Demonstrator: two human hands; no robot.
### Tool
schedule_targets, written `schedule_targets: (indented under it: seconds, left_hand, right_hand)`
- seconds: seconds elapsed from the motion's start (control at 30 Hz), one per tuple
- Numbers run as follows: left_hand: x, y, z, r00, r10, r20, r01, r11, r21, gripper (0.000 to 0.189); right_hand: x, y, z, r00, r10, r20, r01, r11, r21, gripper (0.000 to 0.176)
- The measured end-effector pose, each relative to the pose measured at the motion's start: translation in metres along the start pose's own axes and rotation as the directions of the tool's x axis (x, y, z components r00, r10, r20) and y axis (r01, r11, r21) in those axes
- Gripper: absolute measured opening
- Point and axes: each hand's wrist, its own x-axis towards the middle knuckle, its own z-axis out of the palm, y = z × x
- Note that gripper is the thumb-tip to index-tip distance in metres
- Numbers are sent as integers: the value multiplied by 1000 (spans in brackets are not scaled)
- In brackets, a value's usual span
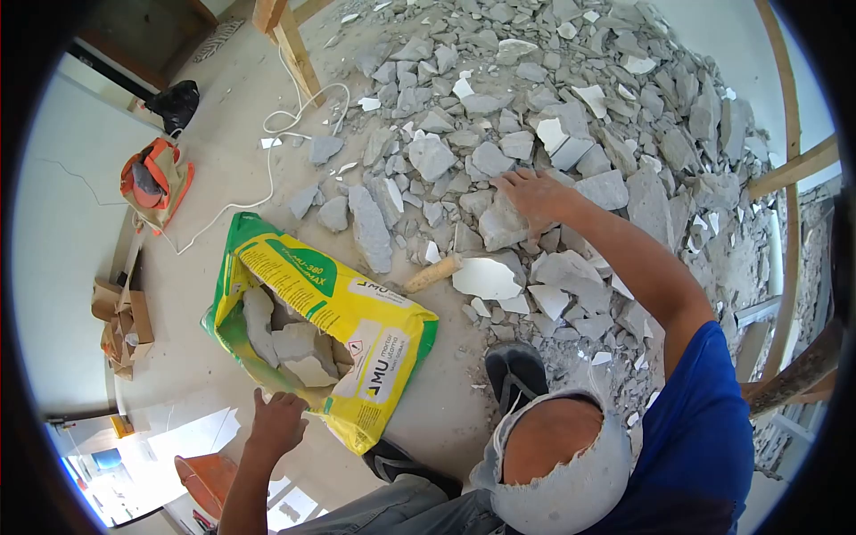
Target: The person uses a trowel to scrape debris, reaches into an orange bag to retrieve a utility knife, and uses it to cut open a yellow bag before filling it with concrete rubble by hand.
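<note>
A heap of grey rubble chunks [437, 159] spreads over the floor ahead and to the right. Within it, my right hand [535, 198] is closed over a grey chunk [502, 225], fingers curled on its top. A yellow and green sack [374, 325] lies with its opening toward the left, several grey pieces [303, 346] inside. My left hand [278, 421] is at the lower edge of the sack's opening, its fingers bent against the rim; whether they pinch it is unclear. A pale yellow roll-like piece [433, 274] lies between sack and heap.
Wooden posts [298, 55] stand at the top and right. A white cable [270, 178] crosses the floor. At the left are an orange and beige bag [159, 185], a cardboard box [125, 325] and an orange bucket [205, 481]. My sandalled feet are below the heap.
</note>
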Motion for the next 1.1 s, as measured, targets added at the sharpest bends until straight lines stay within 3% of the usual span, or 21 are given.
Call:
schedule_targets:
  seconds: [0.07,0.17,0.23,0.3,0.37,0.43,0.47,0.57,0.6,0.67,0.7,0.77,0.83,0.87,0.93,0.97,1.07,1.1]
  left_hand:
    - [15,1,-2,998,-48,42,49,998,-33,35]
    - [15,-2,0,993,-77,87,81,996,-42,36]
    - [6,-1,1,994,-100,46,102,993,-52,35]
    - [-9,-6,9,993,-119,-10,118,991,-64,37]
    - [-22,-8,17,990,-118,-82,112,991,-71,39]
    - [-32,-6,27,986,-116,-122,109,992,-64,41]
    - [-32,-5,28,983,-117,-140,111,993,-51,42]
    - [-32,-5,33,979,-122,-161,113,992,-62,45]
    - [-31,-5,34,978,-128,-167,117,990,-76,46]
    - [-32,-3,34,981,-156,-118,146,985,-95,49]
    - [-31,-4,33,982,-162,-96,153,984,-94,51]
    - [-31,-12,53,968,-118,-222,111,993,-44,50]
    - [-33,-6,44,954,-113,-278,80,989,-126,55]
    - [-34,-9,57,941,-106,-321,70,990,-123,58]
    - [-41,3,42,972,-232,-21,225,957,-185,60]
    - [-43,6,40,974,-221,-49,207,958,-200,60]
    - [-46,4,41,973,-204,-104,174,954,-243,59]
    - [-47,2,43,973,-203,-110,171,954,-247,59]
  right_hand:
    - [5,4,4,996,-67,-55,70,997,38,138]
    - [8,11,11,995,-91,-41,94,993,72,126]
    - [8,3,1,999,-33,-6,33,999,1,114]
    - [6,-1,-7,994,25,-104,-18,998,62,109]
    - [-5,-9,-23,947,80,-313,-2,970,242,111]
    - [-8,-23,-45,829,59,-556,225,876,428,111]
    - [-7,-37,-63,745,-16,-667,385,826,411,111]
    - [7,-115,-114,457,-271,-847,767,603,221,111]
    - [9,-153,-130,370,-345,-863,816,564,125,104]
    - [15,-219,-142,317,-514,-797,890,453,63,102]
    - [21,-251,-145,222,-610,-760,942,335,7,104]
    - [31,-315,-138,77,-745,-662,981,175,-83,104]
    - [37,-358,-143,-8,-906,-424,959,113,-259,106]
    - [40,-368,-147,-22,-952,-306,941,84,-328,107]
    - [65,-392,-139,14,-989,-149,894,79,-441,101]
    - [81,-394,-129,29,-998,-56,871,52,-488,99]
    - [122,-365,-104,135,-968,-210,786,234,-572,85]
    - [128,-349,-99,160,-891,-424,777,379,-503,82]
